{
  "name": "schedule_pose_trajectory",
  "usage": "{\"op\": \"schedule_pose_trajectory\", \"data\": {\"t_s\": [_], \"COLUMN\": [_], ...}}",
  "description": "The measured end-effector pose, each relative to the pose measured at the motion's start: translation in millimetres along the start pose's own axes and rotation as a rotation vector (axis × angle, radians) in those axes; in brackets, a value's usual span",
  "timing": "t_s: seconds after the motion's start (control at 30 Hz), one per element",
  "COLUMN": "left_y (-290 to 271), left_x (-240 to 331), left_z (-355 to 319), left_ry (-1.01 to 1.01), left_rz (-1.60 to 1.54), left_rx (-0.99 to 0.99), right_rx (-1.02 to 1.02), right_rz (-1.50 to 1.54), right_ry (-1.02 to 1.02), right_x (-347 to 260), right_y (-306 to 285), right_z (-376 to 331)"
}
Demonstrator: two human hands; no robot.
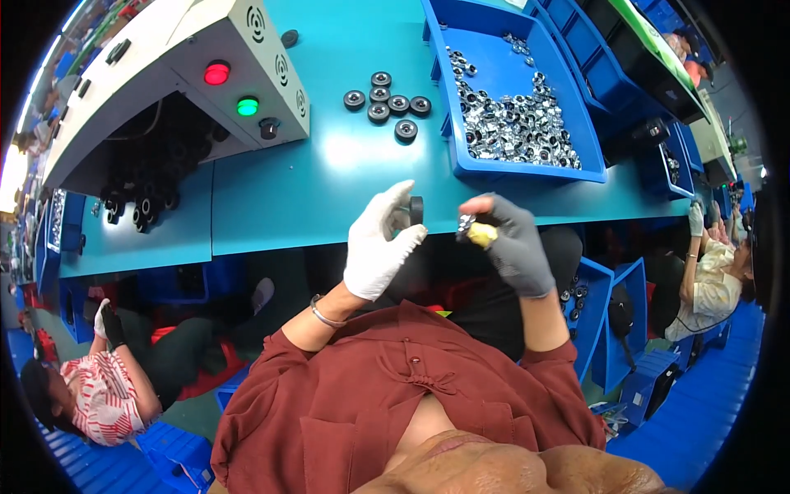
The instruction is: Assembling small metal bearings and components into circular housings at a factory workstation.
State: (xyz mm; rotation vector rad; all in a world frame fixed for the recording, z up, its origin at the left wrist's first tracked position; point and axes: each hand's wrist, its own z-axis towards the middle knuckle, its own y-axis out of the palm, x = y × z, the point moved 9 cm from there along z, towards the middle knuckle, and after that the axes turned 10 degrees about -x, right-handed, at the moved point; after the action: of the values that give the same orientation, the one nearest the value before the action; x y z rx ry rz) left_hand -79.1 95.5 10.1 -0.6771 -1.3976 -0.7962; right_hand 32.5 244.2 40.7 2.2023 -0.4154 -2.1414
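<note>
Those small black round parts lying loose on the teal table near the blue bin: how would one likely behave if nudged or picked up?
The black round parts look rigid and wheel-shaped, so one would probably keep its shape. They lie flat on the teal table; a nudge would likely slide one, though tipped on edge it may roll. Each looks small enough to pinch, like the one in the left hand.

Teal bench carries black discs, blue bin (shiny parts), grey machine.

No packages, labels, signs or screens are seen on the teal surface or around it.
</note>
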Motion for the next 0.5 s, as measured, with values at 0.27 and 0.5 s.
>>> {"op": "schedule_pose_trajectory", "data": {"t_s": [0.27, 0.5], "left_y": [1.8, 2.3], "left_x": [0.2, 1.8], "left_z": [0.2, -2.9], "left_ry": [0.091, 0.065], "left_rz": [0.064, -0.051], "left_rx": [0.058, 0.079], "right_rx": [0.032, -0.051], "right_rz": [0.705, 0.855], "right_ry": [0.086, 0.002], "right_x": [79.4, 90.0], "right_y": [29.3, 32.4], "right_z": [-11.9, -9.4]}}
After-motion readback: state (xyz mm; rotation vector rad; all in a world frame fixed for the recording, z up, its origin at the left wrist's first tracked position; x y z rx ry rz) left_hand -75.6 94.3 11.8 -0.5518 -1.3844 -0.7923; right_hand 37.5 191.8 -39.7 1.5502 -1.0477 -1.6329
